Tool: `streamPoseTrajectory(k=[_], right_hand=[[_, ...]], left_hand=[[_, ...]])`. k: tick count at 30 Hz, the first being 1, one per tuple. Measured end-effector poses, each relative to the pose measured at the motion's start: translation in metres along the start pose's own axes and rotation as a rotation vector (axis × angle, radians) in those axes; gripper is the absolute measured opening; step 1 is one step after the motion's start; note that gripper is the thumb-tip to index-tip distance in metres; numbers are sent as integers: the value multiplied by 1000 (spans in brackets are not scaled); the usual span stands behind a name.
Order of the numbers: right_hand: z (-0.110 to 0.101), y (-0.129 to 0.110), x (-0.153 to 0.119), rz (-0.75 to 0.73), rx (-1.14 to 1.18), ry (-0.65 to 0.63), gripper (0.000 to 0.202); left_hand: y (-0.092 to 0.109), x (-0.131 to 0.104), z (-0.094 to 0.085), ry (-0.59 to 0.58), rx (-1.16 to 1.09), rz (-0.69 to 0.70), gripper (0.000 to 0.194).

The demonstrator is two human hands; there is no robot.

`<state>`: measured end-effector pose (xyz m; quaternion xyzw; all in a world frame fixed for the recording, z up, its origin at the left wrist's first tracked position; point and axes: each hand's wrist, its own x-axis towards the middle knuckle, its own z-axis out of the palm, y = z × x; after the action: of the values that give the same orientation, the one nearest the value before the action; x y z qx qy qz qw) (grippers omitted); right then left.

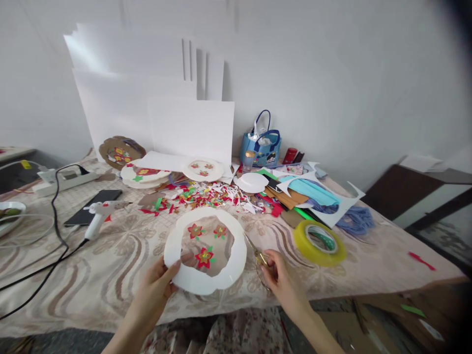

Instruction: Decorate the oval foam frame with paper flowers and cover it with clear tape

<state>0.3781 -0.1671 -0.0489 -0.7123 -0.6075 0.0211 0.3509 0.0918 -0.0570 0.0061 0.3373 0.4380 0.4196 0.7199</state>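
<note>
My left hand (159,281) grips the lower left rim of a white scalloped paper ring (238,268), thumb on top and fingers underneath. Clear film appears to span the ring's middle, with three red paper flowers (204,257) with green leaves on it. In my right hand (279,275) is a pair of scissors (260,256) with gold-coloured handles, fingers curled at the loops. The blades point up and left, close to the ring's right edge; whether they touch it I cannot tell.
Colourful paper scraps (217,195) lie behind the ring. A glue gun (99,216) and a black phone (92,206) lie left, near cables. Yellow tape (300,241) sits right. Finished-looking flower discs (202,169), a blue bag (260,147) and white boards (191,125) stand behind.
</note>
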Motion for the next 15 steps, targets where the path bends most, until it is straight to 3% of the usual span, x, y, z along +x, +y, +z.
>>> streamPoseTrajectory(k=[10,15], right_hand=[[-18,-19,-8,258,556,-90,30],[-28,-11,-20,462,766,15,34]], left_hand=[[19,-10,-17,36,3,-14,58],[31,-2,-41,96,-20,21,59]])
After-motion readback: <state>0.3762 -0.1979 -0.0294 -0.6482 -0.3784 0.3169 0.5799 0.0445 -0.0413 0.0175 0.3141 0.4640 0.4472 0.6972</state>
